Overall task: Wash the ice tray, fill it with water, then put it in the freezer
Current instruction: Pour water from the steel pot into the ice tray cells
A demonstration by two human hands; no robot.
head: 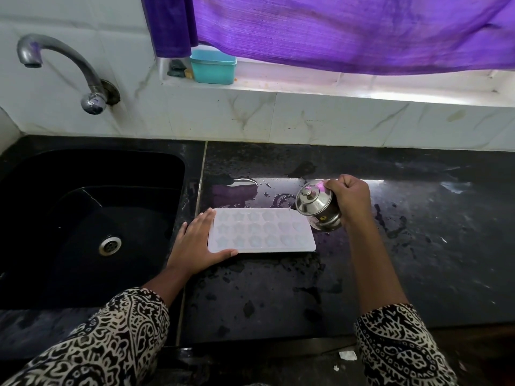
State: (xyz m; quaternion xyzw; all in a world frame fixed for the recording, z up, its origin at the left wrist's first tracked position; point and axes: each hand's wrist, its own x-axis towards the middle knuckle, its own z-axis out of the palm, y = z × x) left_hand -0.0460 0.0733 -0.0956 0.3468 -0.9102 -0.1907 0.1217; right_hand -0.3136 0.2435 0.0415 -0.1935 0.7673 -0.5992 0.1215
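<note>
A pale translucent ice tray [262, 231] with star and heart moulds lies flat on the wet black counter [278, 288], just right of the sink. My left hand [199, 240] rests flat against the tray's left end, thumb along its near edge. My right hand [351, 197] grips a small lidded steel pot [316, 204], tilted toward the tray's far right corner. Whether water is leaving the pot cannot be told.
A black sink [92, 218] with a steel drain lies at left, under a curved steel tap [64, 65] on the tiled wall. A teal box [213, 66] sits on the window ledge below a purple curtain [334, 32]. Puddles lie behind the tray.
</note>
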